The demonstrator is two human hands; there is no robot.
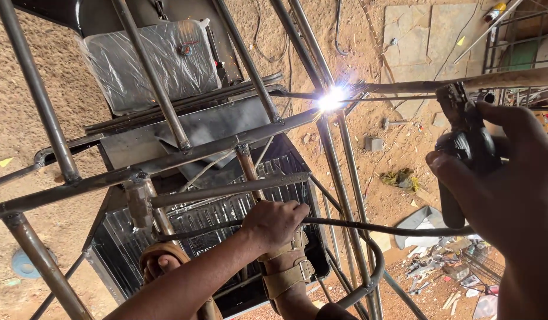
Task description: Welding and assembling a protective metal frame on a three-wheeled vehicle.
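Observation:
My right hand (pixel 506 186) is closed around a black welding electrode holder (pixel 465 139) at the right. A thin electrode rod (pixel 392 97) runs left from it to a bright white arc (pixel 332 98) at a joint of the steel pipe frame (pixel 167 163). My left hand (pixel 278 223) reaches in from the lower left and grips a black cable (pixel 392 227) that runs right toward the holder. Just above that hand lies a horizontal frame pipe (pixel 226 191).
The frame stands over a black vehicle bed with a ribbed metal floor (pixel 209 216) and a plastic-wrapped seat (pixel 152 59). Feet in tan strapped sandals (pixel 288 269) rest on the lower bars. Sandy ground, a hammer (pixel 392 123), stone slabs (pixel 428 29) and scattered scrap (pixel 439 266) lie below.

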